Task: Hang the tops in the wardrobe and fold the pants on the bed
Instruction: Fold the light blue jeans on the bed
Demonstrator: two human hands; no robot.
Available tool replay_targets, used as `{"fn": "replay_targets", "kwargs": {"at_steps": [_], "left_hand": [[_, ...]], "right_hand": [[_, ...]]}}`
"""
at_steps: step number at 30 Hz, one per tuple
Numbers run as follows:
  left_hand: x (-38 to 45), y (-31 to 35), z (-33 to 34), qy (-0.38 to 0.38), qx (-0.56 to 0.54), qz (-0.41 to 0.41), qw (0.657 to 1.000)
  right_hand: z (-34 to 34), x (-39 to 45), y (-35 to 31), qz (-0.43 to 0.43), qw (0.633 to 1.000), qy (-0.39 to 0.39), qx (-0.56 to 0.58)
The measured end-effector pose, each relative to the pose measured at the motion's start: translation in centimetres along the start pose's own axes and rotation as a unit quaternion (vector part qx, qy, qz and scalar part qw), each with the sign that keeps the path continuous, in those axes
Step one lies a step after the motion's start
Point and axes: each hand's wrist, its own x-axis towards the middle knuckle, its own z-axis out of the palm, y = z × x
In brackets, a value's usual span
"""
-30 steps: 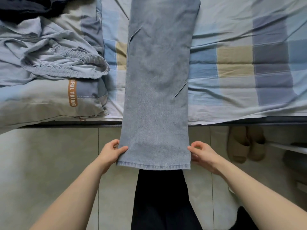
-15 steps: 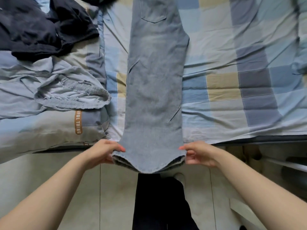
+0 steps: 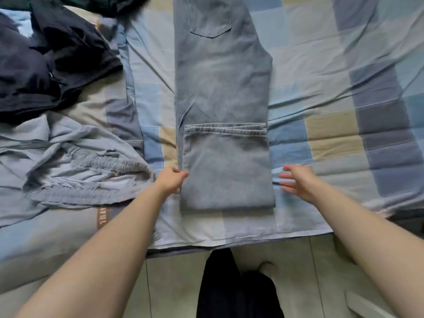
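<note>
Folding a pair of faded light-blue denim jeans [image 3: 220,92] on a bed dressed in a blue, tan and grey checked sheet [image 3: 332,125], a person has the leg hems turned up over the thighs, the doubled section lying flat near the mattress edge. The left hand [image 3: 171,179] pinches the fold's left side with curled fingers; the right hand [image 3: 298,181] hovers just beside the right side, fingers spread and holding nothing. Denim this thick looks weighty and fairly stiff, likely to keep a crease without slipping, and is best taken at both side edges of the fold. A crumpled pale-blue garment with an elastic waistband [image 3: 91,171] and dark navy clothing [image 3: 46,65] lie at left.
</note>
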Motion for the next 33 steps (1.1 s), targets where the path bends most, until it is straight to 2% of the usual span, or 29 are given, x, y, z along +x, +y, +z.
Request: {"fn": "replay_targets", "kwargs": {"at_steps": [2,4,6,10,13,15,18,21,26,29,31,33], "left_hand": [[-0.2,-2.9,1.8,0.005,0.015,0.001,1.0],[-0.5,-5.0,2.5,0.049,0.027,0.017,0.998],[-0.9,-6.1,2.7,0.037,-0.004,0.037,0.999],[-1.7,-7.4,2.2,-0.002,-0.07,0.059,0.996],[-2.7,-8.4,1.8,-0.032,-0.156,0.022,0.987],[-3.4,-9.0,2.5,-0.01,-0.168,0.011,0.986],[-3.9,-9.4,3.9,0.056,-0.093,0.058,0.992],[-4.2,-9.4,4.8,0.097,-0.067,0.058,0.991],[-6.9,-10.4,5.3,0.09,-0.019,0.114,0.989],[-9.3,-11.4,5.9,0.06,0.007,0.136,0.989],[-11.1,-12.6,7.0,0.055,0.056,0.151,0.985],[-13.0,-13.9,8.4,0.084,0.168,0.177,0.966]], "right_hand": [[1.1,0.2,3.3,-0.001,0.996,-0.032,-0.082],[1.7,0.5,5.7,-0.044,0.99,-0.017,-0.13],[2.1,0.5,7.1,-0.074,0.986,0.002,-0.148],[1.6,0.4,7.4,-0.125,0.978,-0.015,-0.166],[0.9,-0.5,7.4,-0.16,0.973,-0.044,-0.159],[0.7,-0.7,8.1,-0.145,0.974,-0.037,-0.169],[0.7,-0.6,9.2,-0.101,0.983,-0.012,-0.155],[1.1,-0.5,9.3,-0.093,0.988,0.028,-0.121],[0.4,-1.7,9.5,-0.033,0.997,0.023,-0.067],[-1.0,-2.7,10.3,-0.021,0.999,0.009,-0.042],[-2.4,-4.0,11.5,-0.036,0.996,0.0,-0.077],[-4.4,-5.5,13.2,-0.059,0.982,0.001,-0.18]]}}
